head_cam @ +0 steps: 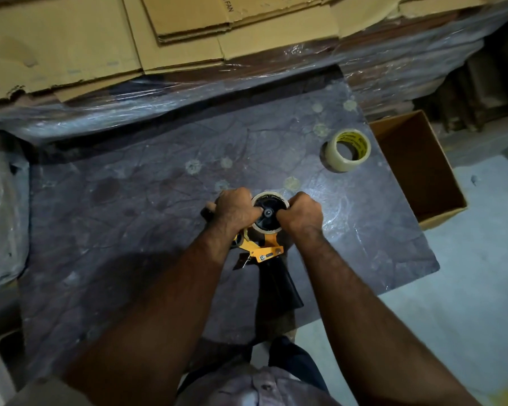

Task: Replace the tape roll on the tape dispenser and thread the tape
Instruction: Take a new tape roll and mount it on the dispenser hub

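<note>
Desk (129,200): dark, mottled top under a wrinkled glossy plastic film, with pale round blotches scattered across it.
Cardboard (71,39): flattened tan sheets stacked along the far edge, over bundles in clear stretch wrap.
Left hand (232,209): fingers curled and clamped around the left side of the spent roll, thumb lying toward the hub.
Tape dispenser (264,253): held above the middle of the desk; orange metal frame with a screw, black tapered handle pointing back toward the person.
Spent roll (269,212): a thin pale ring seated on the dispenser's black spoked hub, between both hands.
Right hand (301,213): fingers closed in a fist on the right side of the same ring.
New tape roll (348,149): clear glossy tape on a yellow printed core, lying tilted near the desk's far right corner, well apart from the hands.
Box (423,171): open brown carton just beside the desk's right edge.
</note>
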### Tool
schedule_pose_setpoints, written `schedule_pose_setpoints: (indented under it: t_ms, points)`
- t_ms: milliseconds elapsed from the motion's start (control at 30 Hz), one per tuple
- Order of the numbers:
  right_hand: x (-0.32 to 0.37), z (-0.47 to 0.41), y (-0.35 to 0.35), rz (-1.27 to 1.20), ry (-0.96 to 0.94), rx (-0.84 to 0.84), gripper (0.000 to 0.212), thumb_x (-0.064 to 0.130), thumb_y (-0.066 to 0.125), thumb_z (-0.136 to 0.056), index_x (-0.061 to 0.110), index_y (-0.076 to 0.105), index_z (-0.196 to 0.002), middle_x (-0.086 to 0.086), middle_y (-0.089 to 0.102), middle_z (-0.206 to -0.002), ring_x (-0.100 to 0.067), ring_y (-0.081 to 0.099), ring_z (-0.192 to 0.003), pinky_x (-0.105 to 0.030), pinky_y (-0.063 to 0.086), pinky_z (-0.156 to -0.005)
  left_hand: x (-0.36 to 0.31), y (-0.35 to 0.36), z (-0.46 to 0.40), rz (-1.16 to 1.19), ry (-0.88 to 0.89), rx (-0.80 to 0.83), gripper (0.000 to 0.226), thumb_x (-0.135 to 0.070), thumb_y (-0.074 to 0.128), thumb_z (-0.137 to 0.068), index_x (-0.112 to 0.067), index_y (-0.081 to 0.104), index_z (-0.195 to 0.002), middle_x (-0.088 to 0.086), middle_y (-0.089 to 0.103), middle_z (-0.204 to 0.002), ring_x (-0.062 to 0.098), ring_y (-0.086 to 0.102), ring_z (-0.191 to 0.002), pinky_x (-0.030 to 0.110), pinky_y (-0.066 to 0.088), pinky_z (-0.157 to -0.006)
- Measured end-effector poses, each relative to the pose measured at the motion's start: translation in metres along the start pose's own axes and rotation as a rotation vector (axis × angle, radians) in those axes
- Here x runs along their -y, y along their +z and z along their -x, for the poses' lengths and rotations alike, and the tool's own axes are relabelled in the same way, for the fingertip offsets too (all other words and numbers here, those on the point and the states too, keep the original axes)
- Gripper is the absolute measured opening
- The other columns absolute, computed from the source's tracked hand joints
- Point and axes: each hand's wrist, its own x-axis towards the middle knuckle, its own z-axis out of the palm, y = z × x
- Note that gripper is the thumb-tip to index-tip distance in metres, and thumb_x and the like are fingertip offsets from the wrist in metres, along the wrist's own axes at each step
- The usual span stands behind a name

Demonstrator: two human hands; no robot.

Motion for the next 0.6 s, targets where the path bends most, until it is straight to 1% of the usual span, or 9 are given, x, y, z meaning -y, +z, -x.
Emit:
schedule_pose_setpoints:
  t_ms: [100,167,233,333,367,433,500,567,600]
  points:
    - [0.007,0.004,0.0,-0.019,0.031,-0.004,0.034,0.023,0.073,-0.08,0.007,0.063,-0.108,-0.012,0.066,-0.103,-0.028,0.063,-0.099,-0.032,0.05,-0.076,-0.003,-0.001,0.001,-0.055,-0.041,-0.003,0.036,-0.045,0.07,-0.083,-0.021,0.064,-0.109,0.007,0.065,-0.114,0.03,0.052,-0.121,0.053,0.03,-0.1]
    - [0.008,0.004,-0.001,-0.026,0.045,-0.009,0.038,0.024,0.071,-0.078,0.007,0.062,-0.11,-0.015,0.067,-0.111,-0.032,0.064,-0.103,-0.034,0.052,-0.078,-0.006,-0.004,0.004,-0.068,-0.054,-0.011,0.036,-0.044,0.071,-0.081,-0.022,0.064,-0.109,0.006,0.065,-0.114,0.028,0.05,-0.123,0.052,0.029,-0.101]
    - [0.009,0.005,-0.006,-0.035,0.043,-0.003,0.04,0.026,0.07,-0.077,0.006,0.062,-0.111,-0.015,0.067,-0.109,-0.031,0.062,-0.095,-0.032,0.05,-0.073,-0.007,-0.007,0.006,-0.037,-0.072,-0.019,0.033,-0.041,0.07,-0.08,-0.022,0.065,-0.106,0.005,0.066,-0.112,0.028,0.051,-0.12,0.051,0.028,-0.098]
    - [0.008,0.006,-0.013,-0.069,0.037,-0.004,0.04,0.032,0.071,-0.077,0.008,0.062,-0.108,-0.008,0.059,-0.096,-0.023,0.052,-0.082,-0.026,0.041,-0.062,-0.008,-0.013,0.01,0.027,-0.066,-0.052,0.029,-0.042,0.069,-0.077,-0.024,0.064,-0.099,0.002,0.067,-0.104,0.027,0.055,-0.112,0.048,0.028,-0.093]
    - [0.008,0.007,-0.015,-0.089,0.033,-0.006,0.041,0.035,0.072,-0.076,0.009,0.063,-0.107,-0.007,0.059,-0.094,-0.023,0.054,-0.082,-0.027,0.042,-0.063,-0.009,-0.015,0.013,0.054,-0.055,-0.073,0.028,-0.045,0.069,-0.077,-0.024,0.063,-0.094,0.0,0.068,-0.1,0.026,0.056,-0.109,0.047,0.027,-0.09]
    - [0.009,0.01,-0.018,-0.168,0.029,-0.001,0.048,0.045,0.071,-0.07,0.011,0.064,-0.102,-0.005,0.065,-0.095,-0.024,0.062,-0.082,-0.03,0.052,-0.069,-0.008,-0.019,0.016,0.141,-0.053,-0.11,0.031,-0.052,0.069,-0.077,-0.023,0.061,-0.084,-0.003,0.068,-0.092,0.025,0.058,-0.101,0.044,0.024,-0.086]
    - [0.008,0.013,-0.023,-0.291,0.03,0.005,0.049,0.051,0.07,-0.064,0.014,0.064,-0.095,-0.007,0.07,-0.092,-0.026,0.071,-0.078,-0.039,0.062,-0.07,-0.003,-0.022,0.019,0.256,-0.041,-0.126,0.038,-0.062,0.067,-0.075,-0.025,0.059,-0.077,-0.007,0.069,-0.086,0.021,0.059,-0.096,0.042,0.027,-0.09]
    - [0.008,0.018,-0.03,-0.436,0.028,0.017,0.038,0.041,0.075,-0.073,0.014,0.062,-0.096,-0.009,0.069,-0.094,-0.025,0.073,-0.075,-0.041,0.064,-0.062,0.004,-0.026,0.018,0.39,-0.012,-0.116,0.046,-0.074,0.064,-0.064,-0.03,0.062,-0.075,-0.012,0.07,-0.081,0.019,0.063,-0.092,0.049,0.038,-0.098]
    - [0.007,0.02,-0.034,-0.509,0.024,0.037,0.033,0.035,0.076,-0.079,0.013,0.061,-0.099,-0.01,0.068,-0.099,-0.023,0.072,-0.078,-0.04,0.064,-0.062,0.006,-0.031,0.019,0.44,0.011,-0.116,0.049,-0.078,0.064,-0.06,-0.032,0.064,-0.076,-0.013,0.07,-0.079,0.017,0.065,-0.088,0.052,0.04,-0.099]
